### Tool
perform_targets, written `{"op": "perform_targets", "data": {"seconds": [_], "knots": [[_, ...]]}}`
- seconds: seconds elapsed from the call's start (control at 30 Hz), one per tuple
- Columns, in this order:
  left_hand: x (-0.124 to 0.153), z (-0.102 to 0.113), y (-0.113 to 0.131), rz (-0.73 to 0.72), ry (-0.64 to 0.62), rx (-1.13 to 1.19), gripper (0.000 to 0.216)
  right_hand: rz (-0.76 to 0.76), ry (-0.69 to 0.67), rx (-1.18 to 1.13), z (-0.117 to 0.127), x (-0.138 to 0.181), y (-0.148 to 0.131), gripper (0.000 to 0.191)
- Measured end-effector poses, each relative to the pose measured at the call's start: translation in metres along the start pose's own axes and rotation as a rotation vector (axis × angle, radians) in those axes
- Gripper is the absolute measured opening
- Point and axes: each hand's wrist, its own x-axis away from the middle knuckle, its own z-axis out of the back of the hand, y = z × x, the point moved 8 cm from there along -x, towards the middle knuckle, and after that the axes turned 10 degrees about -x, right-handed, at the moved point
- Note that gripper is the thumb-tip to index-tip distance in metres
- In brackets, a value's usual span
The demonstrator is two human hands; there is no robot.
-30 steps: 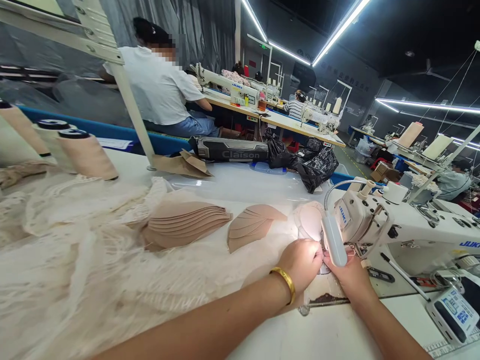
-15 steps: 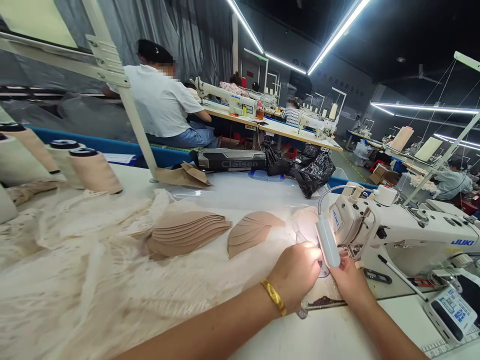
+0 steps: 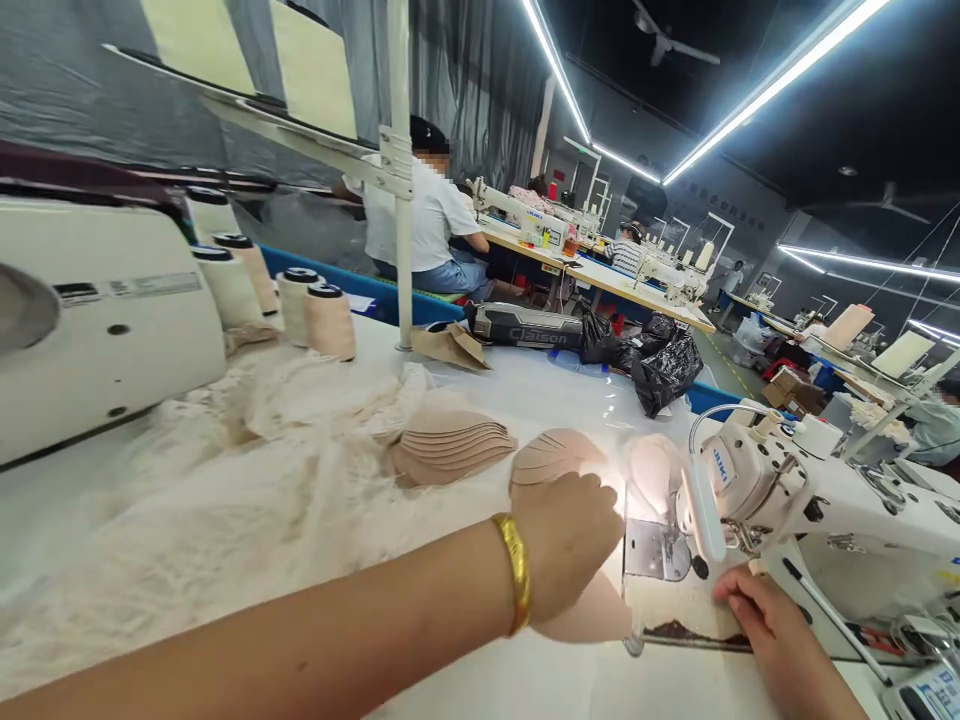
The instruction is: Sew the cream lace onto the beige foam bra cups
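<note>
My left hand, with a gold bracelet on its wrist, is to the left of the sewing machine's needle area, its fingers curled and their tips hidden. A beige bra cup piece shows from beneath this hand, which appears closed on it. Just beyond the knuckles is a small fan of beige cup pieces; a thicker stack sits farther left. My right hand rests by the front of the white sewing machine, fingers loosely bent and apart, with nothing seen in them. A pale pink cup lies behind the metal needle plate.
A lit lamp hangs beside the machine head. Cream lace fabric covers the table's left side, near thread cones. Behind are a thread-stand post, a black bag and a seated co-worker.
My hands have parted: the left has moved away from the needle area, and the right has drawn back toward me. The view has turned left, bringing in a second machine at left.
</note>
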Motion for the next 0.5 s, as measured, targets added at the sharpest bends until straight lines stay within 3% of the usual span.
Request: {"op": "perform_targets", "data": {"seconds": [0.13, 0.23, 0.37, 0.5], "knots": [[0.033, -0.034, 0.005, 0.004, 0.009, 0.020, 0.023, 0.048, 0.044, 0.104, 0.011, 0.007, 0.015, 0.026], [0.049, -0.041, 0.011, 0.000, 0.087, 0.030, 0.024, 0.136, 0.072, 0.184, 0.013, 0.011, 0.010, 0.024], [0.052, -0.040, 0.028, -0.074, 0.185, 0.053, 0.032, 0.349, 0.077, 0.223, -0.003, 0.017, -0.027, 0.023], [0.043, -0.038, 0.051, -0.156, 0.327, 0.013, 0.013, 0.566, -0.040, 0.151, -0.040, 0.027, -0.083, 0.036]]}}
